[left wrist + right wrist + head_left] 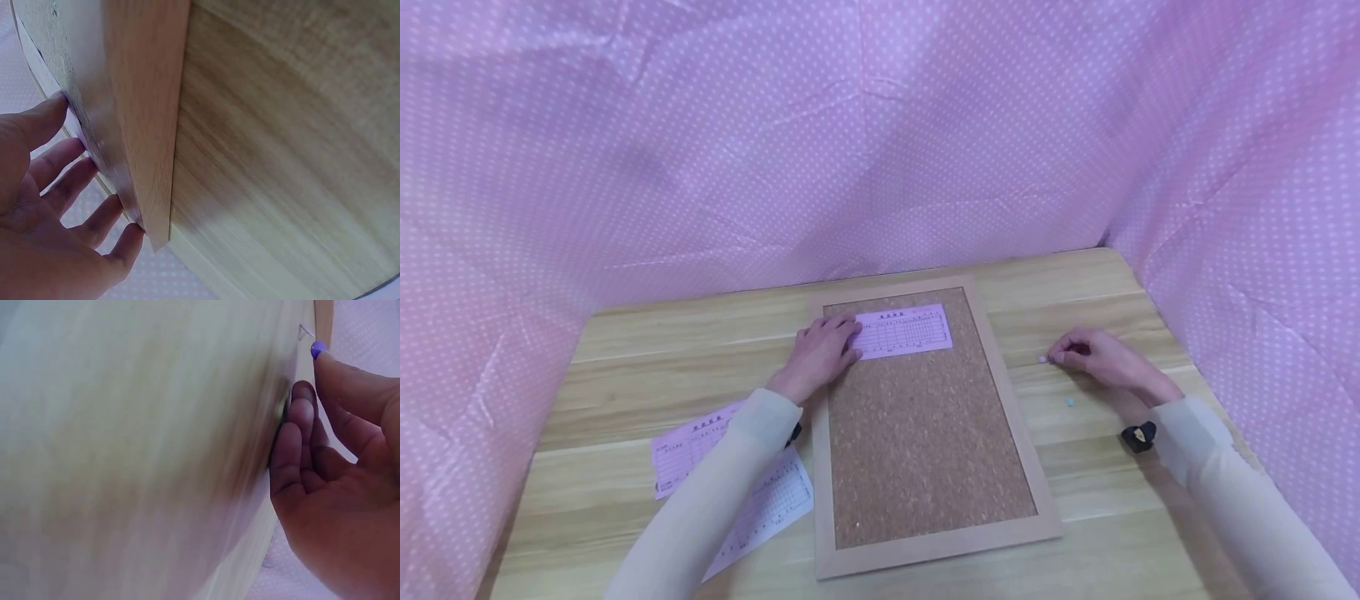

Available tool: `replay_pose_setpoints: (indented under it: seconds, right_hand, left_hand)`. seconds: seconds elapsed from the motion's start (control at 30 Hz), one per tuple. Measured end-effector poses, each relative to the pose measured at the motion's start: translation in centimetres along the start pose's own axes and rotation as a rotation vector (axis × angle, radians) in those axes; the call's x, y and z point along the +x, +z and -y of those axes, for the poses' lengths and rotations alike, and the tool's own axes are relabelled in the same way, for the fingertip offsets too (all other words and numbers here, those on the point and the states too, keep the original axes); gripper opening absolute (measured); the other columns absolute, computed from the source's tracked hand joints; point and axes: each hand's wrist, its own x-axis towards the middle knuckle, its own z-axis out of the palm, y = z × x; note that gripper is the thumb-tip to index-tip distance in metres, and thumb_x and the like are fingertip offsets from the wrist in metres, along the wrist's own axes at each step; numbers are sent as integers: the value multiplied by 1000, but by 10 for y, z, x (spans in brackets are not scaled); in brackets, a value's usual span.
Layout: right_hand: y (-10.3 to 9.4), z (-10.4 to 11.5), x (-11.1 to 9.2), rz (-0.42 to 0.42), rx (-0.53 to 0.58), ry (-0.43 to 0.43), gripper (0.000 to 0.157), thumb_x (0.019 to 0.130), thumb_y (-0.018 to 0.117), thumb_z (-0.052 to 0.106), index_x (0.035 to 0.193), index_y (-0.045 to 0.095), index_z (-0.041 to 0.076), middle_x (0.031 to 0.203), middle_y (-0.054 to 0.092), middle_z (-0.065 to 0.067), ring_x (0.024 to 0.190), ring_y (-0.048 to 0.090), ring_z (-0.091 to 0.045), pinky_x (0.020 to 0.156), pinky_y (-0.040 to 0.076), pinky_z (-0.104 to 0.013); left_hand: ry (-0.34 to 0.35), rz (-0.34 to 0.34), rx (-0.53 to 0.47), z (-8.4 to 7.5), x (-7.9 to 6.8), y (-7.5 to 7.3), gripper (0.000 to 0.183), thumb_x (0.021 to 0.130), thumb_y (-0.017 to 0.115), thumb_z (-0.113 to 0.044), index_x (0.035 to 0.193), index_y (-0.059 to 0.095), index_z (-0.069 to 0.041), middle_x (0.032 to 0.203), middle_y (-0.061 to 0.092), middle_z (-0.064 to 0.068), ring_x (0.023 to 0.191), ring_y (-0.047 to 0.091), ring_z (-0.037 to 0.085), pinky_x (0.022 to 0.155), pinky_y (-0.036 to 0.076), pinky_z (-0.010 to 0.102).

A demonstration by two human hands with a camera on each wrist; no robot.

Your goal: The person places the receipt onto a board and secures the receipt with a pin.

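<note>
My left hand [820, 354] lies across the board's left frame, its fingertips on the left end of a pink printed slip [904, 330]. That slip lies near the top of a wood-framed cork board [932, 450]. In the left wrist view, the left thumb and fingers [81, 169] are spread along the board's edge. On the table right of the board is my right hand [1101, 357], fingers bent, thumb tip against a purple-headed push pin [319, 349]. I cannot tell whether the pin is pinched. A small teal piece [1070, 402] lies nearer me.
More printed slips, one pink [685, 446] and one with a white part [786, 496], lie left of the board, partly under the left forearm. Pink dotted cloth [850, 142] hangs around the back and sides of the wooden table [625, 367].
</note>
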Motion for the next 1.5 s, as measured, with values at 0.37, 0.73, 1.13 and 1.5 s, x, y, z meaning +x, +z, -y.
replay_pose_setpoints:
  seconds: [0.37, 0.73, 1.13, 1.5]
  right_hand:
    - [-5, 4, -5, -95, 68, -16, 15, 105, 60, 9, 109, 71, 1, 102, 75, -10, 89, 66, -13, 77, 50, -19]
    - [-3, 29, -2, -155, 159, 3, 21, 105, 62, 18, 115, 70, 1, 108, 74, -16, 96, 68, -8, 82, 48, -12]
    - [8, 57, 9, -166, 355, -29, 21, 105, 61, 9, 116, 64, -8, 103, 72, -19, 88, 73, -20, 77, 61, -31]
    - [14, 80, 22, -170, 435, -8, 27, 105, 62, 14, 121, 63, -8, 107, 73, -14, 97, 72, -16, 82, 60, -30]
  left_hand:
    - [-6, 9, -12, -1, 1, 1, 52, 105, 62, -29, 153, 50, -11, 163, 39, 10, 150, 32, 38, 119, 28, 60]
    - [-26, 15, -14, -2, 2, -2, 52, 105, 62, -30, 153, 51, -13, 164, 39, 8, 150, 31, 36, 119, 27, 58]
    - [-28, 25, -6, -2, 1, -2, 53, 105, 63, -30, 153, 51, -13, 164, 38, 8, 150, 32, 37, 118, 29, 59]
    - [-20, 16, -1, -1, 1, -2, 52, 105, 63, -29, 152, 51, -12, 164, 39, 8, 150, 33, 37, 117, 30, 59]
